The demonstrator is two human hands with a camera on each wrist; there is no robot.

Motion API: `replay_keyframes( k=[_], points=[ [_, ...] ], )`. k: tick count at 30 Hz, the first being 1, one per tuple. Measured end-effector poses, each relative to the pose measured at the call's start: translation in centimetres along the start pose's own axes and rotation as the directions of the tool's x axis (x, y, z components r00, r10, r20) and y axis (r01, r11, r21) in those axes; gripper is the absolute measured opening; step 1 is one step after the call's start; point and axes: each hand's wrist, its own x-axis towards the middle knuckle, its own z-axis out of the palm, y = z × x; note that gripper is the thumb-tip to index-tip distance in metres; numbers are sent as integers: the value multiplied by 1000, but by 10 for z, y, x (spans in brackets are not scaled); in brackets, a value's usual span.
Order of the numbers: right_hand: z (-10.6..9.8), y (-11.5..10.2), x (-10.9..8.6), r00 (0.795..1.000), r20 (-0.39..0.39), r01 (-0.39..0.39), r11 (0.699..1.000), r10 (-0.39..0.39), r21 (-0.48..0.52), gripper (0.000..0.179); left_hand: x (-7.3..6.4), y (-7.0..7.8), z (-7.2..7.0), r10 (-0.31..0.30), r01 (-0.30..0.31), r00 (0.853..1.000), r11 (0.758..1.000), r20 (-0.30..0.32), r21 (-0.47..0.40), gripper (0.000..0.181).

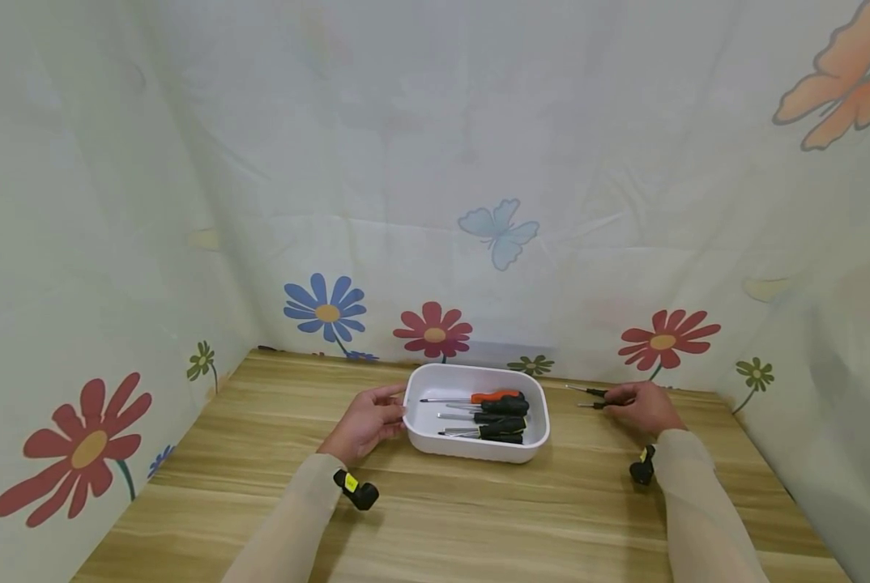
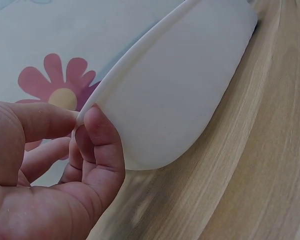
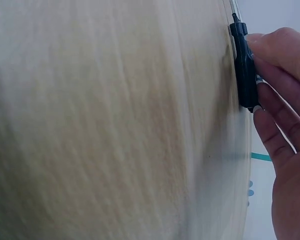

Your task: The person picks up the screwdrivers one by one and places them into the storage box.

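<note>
A white plastic tray (image 1: pixel 476 450) stands on the wooden table, with several screwdrivers lying side by side in it. One has an orange handle (image 1: pixel 488 397); the others have black handles. My left hand (image 1: pixel 368 423) pinches the tray's left rim between thumb and fingers, seen close in the left wrist view. Right of the tray, my right hand (image 1: pixel 645 406) holds a black-handled screwdriver (image 3: pixel 245 67) by its handle, low over the table. Two thin shafts point left from under these fingers in the head view; the fingers partly hide the handles.
The wood-grain table (image 1: pixel 420 518) meets a hanging white cloth (image 1: pixel 377 162) printed with flowers and butterflies at the back and sides. Each wrist carries a small black camera, such as the left one (image 1: pixel 362 494).
</note>
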Motion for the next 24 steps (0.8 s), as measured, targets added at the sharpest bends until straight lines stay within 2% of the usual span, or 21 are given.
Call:
replay_keyframes(
  k=[7, 24],
  points=[
    [3, 3, 1, 1000, 3, 15, 1000, -15, -6, 19, 0, 0, 0, -7, 7, 1000, 1000, -7, 9, 50],
    [15, 9, -1, 997, -58, 54, 998, -55, -30, 17, 0, 0, -1, -5, 5, 1000, 1000, -4, 13, 50]
  ],
)
